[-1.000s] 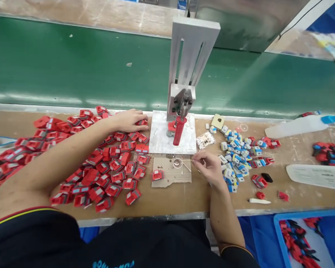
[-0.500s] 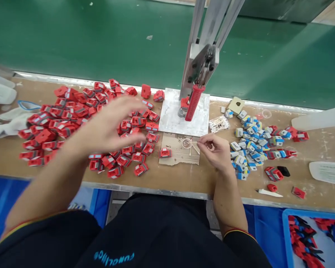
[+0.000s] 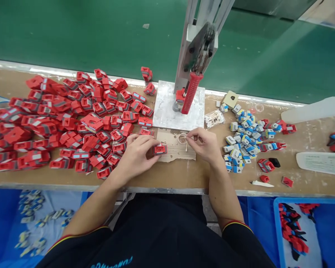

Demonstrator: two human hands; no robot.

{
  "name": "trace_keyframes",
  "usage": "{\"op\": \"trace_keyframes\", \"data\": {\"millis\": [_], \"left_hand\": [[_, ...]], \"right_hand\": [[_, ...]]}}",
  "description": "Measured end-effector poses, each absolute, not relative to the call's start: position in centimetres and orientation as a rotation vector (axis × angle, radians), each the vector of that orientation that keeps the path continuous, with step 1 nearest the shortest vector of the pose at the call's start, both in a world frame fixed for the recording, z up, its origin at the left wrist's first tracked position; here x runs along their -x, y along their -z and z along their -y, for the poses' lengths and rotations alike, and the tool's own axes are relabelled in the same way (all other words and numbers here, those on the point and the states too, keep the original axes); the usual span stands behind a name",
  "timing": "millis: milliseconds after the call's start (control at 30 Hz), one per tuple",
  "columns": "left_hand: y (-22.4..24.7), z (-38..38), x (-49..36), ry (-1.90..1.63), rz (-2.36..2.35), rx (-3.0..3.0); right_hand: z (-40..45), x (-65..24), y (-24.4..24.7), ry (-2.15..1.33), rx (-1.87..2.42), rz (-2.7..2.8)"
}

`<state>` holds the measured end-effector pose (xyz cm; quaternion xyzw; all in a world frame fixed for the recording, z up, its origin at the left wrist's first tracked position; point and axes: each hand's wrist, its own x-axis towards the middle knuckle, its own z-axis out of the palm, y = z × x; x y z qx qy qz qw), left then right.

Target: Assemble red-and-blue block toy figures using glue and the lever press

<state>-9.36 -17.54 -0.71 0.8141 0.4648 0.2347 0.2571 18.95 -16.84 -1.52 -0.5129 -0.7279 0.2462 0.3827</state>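
A small red plastic part (image 3: 160,149), grey-trimmed with a recess in its top, lies at the left side of a torn cardboard sheet (image 3: 174,154). My left hand (image 3: 139,154) has thumb and forefinger closed around its left end. My right hand (image 3: 203,145) pinches a thin cotton swab (image 3: 184,138), its tip at a small round clear dish (image 3: 181,139) on the cardboard. Beside the dish, another swab (image 3: 187,147) partly shows below my right fingers.
Many similar red parts (image 3: 92,121) cover the bench to the left. Behind the cardboard stands a press with a red handle (image 3: 192,93) on a metal plate (image 3: 164,104). Swabs (image 3: 214,118) and blue-white parts (image 3: 245,137) lie right; a blue bin (image 3: 277,223) sits below.
My left hand has come down and right from above the red pile to the red part on the cardboard. My right hand stays by the dish with the swab. The view has shifted slightly.
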Motion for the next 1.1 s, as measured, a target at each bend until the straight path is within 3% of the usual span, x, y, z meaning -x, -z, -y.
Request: {"op": "trace_keyframes", "data": {"millis": [200, 367, 567, 1100], "left_hand": [[-1.6, 15.7, 8.0, -0.960, -1.143, -1.920], [-0.3, 14.7, 6.5, -1.093, -1.036, -1.711], [1.1, 15.5, 5.8, -1.095, -1.033, -1.665], [1.2, 15.8, 5.8, -1.078, -0.997, -1.724]], "right_hand": [[16.7, -19.1, 1.5, -0.659, 1.337, 1.847], [17.5, -19.4, 0.5, -0.697, 1.275, 1.549], [18.5, -17.2, -0.6, -0.715, 0.979, 1.235], [18.5, -15.4, -0.1, -0.874, 1.073, 1.291]]}}
